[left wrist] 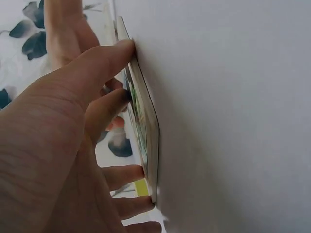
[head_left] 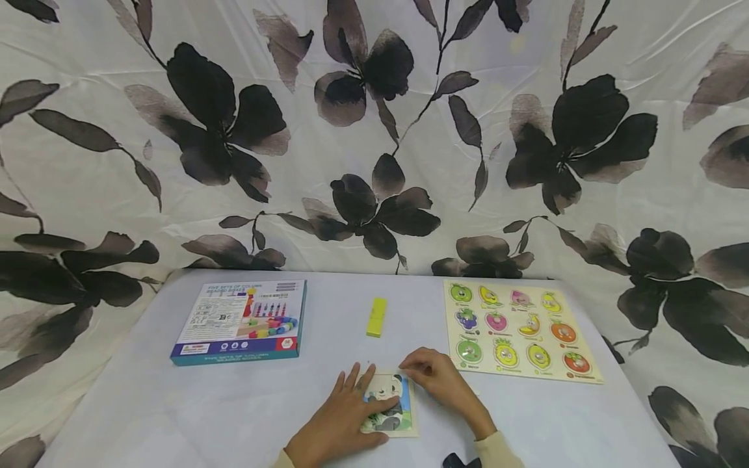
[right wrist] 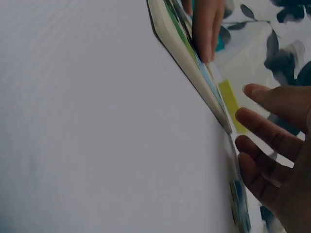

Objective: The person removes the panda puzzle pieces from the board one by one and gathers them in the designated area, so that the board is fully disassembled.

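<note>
A small panda picture puzzle (head_left: 389, 406) in a pale wooden frame lies flat on the white table in the head view. My left hand (head_left: 342, 419) rests across its left part, fingers spread and one finger reaching over the panda. In the left wrist view, the thumb and fingertips of that left hand (left wrist: 92, 126) touch the frame's edge and face. At the puzzle's upper right corner hovers my right hand (head_left: 439, 383), fingers bent. The right wrist view shows a gap between the thumb and fingers of this right hand (right wrist: 277, 141), with nothing between them.
A boxed beads set (head_left: 240, 322) lies at the back left. A yellow block (head_left: 376, 317) lies beyond the puzzle. To the right is a fruit picture board (head_left: 521, 330). A dark object (head_left: 461, 461) shows at the bottom edge. Floral cloth (head_left: 374, 130) hangs behind the table.
</note>
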